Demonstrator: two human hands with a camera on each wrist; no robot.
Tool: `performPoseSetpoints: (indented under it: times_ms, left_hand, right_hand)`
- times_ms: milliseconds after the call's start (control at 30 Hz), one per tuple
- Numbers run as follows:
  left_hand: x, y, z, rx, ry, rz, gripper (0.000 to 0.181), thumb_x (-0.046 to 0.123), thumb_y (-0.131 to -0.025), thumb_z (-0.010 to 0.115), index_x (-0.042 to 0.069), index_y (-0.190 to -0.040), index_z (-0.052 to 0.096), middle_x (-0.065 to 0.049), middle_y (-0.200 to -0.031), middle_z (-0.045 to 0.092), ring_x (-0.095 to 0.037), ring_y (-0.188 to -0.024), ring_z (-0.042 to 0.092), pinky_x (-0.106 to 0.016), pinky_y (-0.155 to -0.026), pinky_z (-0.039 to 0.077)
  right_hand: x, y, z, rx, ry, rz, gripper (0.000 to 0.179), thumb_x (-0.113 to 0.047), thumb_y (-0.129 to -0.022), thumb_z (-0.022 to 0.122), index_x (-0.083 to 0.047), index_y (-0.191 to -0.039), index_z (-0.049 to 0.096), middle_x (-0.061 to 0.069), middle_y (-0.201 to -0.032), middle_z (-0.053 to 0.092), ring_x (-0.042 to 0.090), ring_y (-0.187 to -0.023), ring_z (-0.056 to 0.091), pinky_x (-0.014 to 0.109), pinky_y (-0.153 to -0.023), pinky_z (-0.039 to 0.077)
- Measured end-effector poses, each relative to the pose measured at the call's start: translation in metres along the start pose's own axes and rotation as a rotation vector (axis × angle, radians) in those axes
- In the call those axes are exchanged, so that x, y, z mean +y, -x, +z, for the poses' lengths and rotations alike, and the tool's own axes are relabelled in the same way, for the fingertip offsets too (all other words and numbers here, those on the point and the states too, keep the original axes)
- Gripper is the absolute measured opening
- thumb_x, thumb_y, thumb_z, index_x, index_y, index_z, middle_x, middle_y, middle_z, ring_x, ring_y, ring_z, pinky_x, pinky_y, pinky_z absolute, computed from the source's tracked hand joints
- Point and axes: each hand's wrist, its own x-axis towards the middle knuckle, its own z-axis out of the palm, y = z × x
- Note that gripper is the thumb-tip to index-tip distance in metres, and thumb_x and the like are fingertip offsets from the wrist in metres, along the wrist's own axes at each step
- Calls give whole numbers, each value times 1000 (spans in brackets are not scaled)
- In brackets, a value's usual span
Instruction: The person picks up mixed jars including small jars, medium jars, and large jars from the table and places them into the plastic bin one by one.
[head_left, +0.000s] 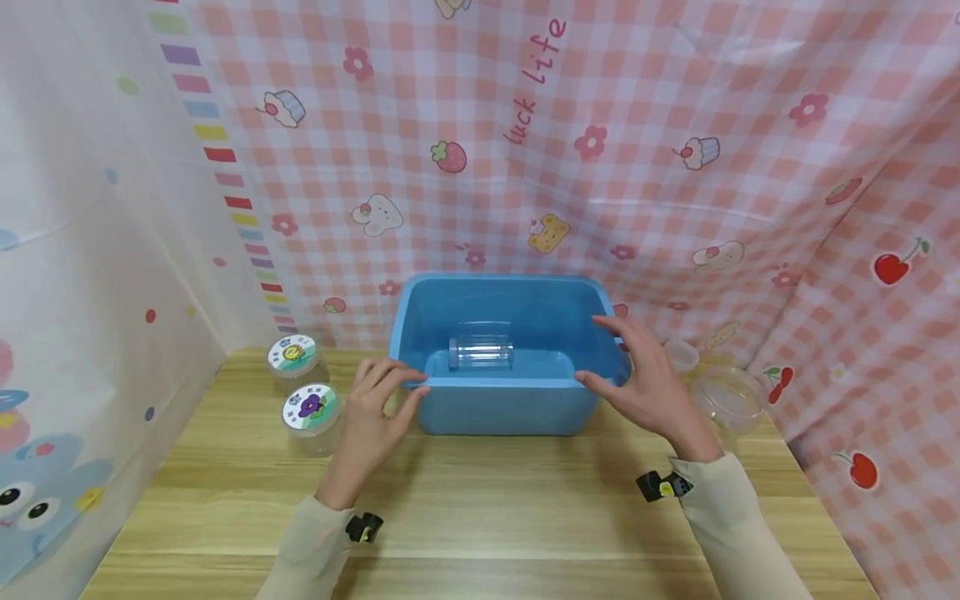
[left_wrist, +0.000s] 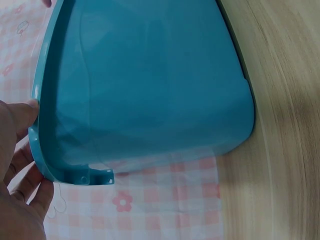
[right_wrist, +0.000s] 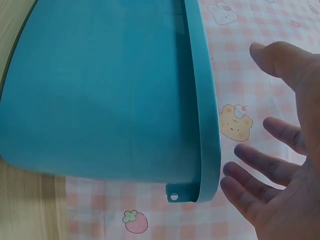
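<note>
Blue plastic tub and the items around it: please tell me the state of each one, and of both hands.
Blue plastic tub: upright on the wooden table, open, no lid.
Clear plastic jar: lying on its side inside the tub.
Two clear lidded jars with flower labels: upright, closed.
Clear open jar: upright, without lid.
Left hand: fingertips at the tub's rim.
Right hand: open beside the tub.

Blue tub (head_left: 495, 408), pink checked cloth (head_left: 675, 125), pale wood-grain table (head_left: 487, 517).

Left hand (left_wrist: 15, 165) fingertips at rim of blue tub (left_wrist: 150, 85); wooden table (left_wrist: 285, 125) alongside.
</note>
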Motion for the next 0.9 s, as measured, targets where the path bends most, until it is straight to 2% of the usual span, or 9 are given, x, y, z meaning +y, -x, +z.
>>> performPoseSetpoints:
  times_ms: [200,500,700,900]
  left_hand:
    - [-1,0,0,3,3,1,13,15,-89,81,11,-100,76,-3,-99,68,-24,-103,55,-36,-90,45]
    - [-3,0,1,18,3,20,13,12,-87,83,10,-98,76,-3,-99,68,-24,-101,55,-36,-88,46]
    - [-2,0,1,7,-1,7,13,15,-88,82,11,-99,76,-3,-99,69,-23,-101,55,-34,-88,45]
    - [-3,1,3,30,7,21,15,11,-85,84,11,-98,76,-3,-97,69,-24,-99,55,-34,-86,45]
  right_hand:
    - [3,7,3,60,53,-36,79,-34,-84,86,-15,-151,48,15,-156,47,40,-145,38,68,-112,33]
    - [10,16,2,107,133,-54,86,-37,-82,87,-15,-154,45,13,-164,36,41,-145,34,69,-109,35]
    - [16,23,0,131,177,-30,90,-40,-79,88,-15,-154,45,20,-164,33,48,-147,30,76,-108,30]
    - [23,30,0,156,177,-8,92,-39,-77,90,-18,-154,45,18,-165,31,48,-146,29,77,-105,30]
